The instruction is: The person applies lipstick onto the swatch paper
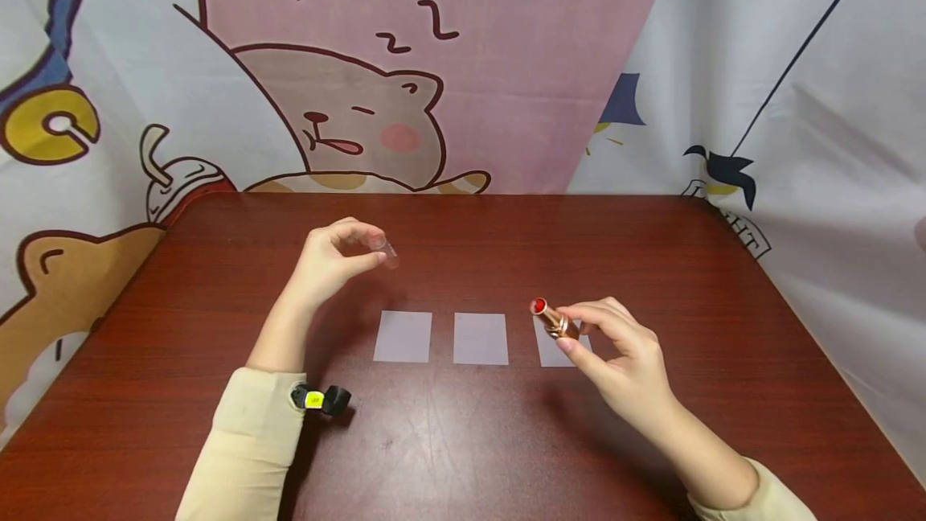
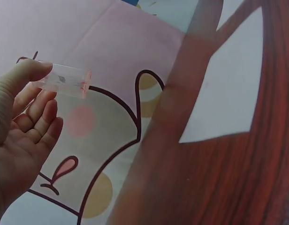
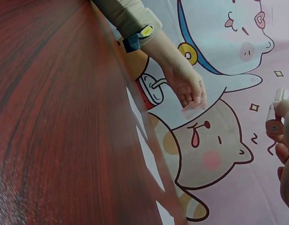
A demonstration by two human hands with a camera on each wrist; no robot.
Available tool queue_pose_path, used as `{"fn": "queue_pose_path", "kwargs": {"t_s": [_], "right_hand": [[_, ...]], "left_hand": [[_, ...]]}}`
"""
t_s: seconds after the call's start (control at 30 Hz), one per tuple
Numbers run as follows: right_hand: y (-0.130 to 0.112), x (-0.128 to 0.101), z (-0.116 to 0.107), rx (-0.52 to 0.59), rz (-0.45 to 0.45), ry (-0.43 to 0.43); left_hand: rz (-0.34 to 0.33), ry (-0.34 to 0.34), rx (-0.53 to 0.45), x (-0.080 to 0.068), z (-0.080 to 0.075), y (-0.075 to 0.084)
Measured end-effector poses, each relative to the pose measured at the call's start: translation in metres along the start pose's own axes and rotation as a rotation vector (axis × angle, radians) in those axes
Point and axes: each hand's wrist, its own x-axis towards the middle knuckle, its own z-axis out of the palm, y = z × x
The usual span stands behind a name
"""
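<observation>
My left hand point(image 1: 334, 257) is raised above the wooden table point(image 1: 463, 432) and pinches a clear lipstick cap point(image 1: 389, 254) between thumb and fingertips; the cap point(image 2: 64, 80) shows plainly in the left wrist view. My right hand point(image 1: 615, 344) grips a gold lipstick tube point(image 1: 553, 320) with its red tip point(image 1: 538, 305) exposed and pointing up-left, above the rightmost paper. In the right wrist view the lipstick point(image 3: 276, 117) sits at the right edge, with the left hand point(image 3: 186, 86) across from it.
Three pale paper rectangles lie in a row mid-table: left paper point(image 1: 403, 336), middle paper point(image 1: 481, 338), right paper point(image 1: 553, 350) partly under my right hand. A cartoon-printed cloth backdrop point(image 1: 434, 63) walls in the table. A wrist camera strap point(image 1: 321, 399) is on my left sleeve.
</observation>
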Motion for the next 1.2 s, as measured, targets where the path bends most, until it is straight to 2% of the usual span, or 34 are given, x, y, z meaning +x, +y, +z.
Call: {"fn": "queue_pose_path", "kwargs": {"t_s": [0.1, 0.33, 0.4, 0.67, 0.9, 1.0, 1.03, 1.2], "right_hand": [[0.0, 0.0, 0.0, 0.001, -0.001, 0.0], [0.001, 0.0, 0.0, -0.001, -0.006, 0.001], [0.001, 0.0, 0.0, -0.001, -0.007, 0.002], [0.001, 0.0, 0.0, 0.002, -0.007, 0.0], [0.001, 0.0, 0.0, 0.002, -0.012, 0.002], [0.0, 0.0, -0.001, 0.005, -0.013, 0.002], [0.0, 0.0, 0.0, 0.005, -0.014, 0.002], [0.001, 0.0, -0.001, 0.003, -0.019, 0.003]], "left_hand": [[-0.02, -0.018, 0.018, 0.001, -0.002, -0.007], [-0.058, -0.041, 0.028, 0.006, -0.004, -0.05], [-0.055, -0.038, 0.033, 0.007, -0.004, -0.055], [-0.08, -0.053, 0.041, 0.005, -0.002, -0.065], [-0.116, -0.08, 0.051, -0.003, -0.003, -0.043], [-0.128, -0.082, 0.044, -0.004, -0.004, -0.046], [-0.127, -0.081, 0.043, -0.005, -0.004, -0.047], [-0.128, -0.064, 0.02, -0.002, -0.005, -0.079]]}}
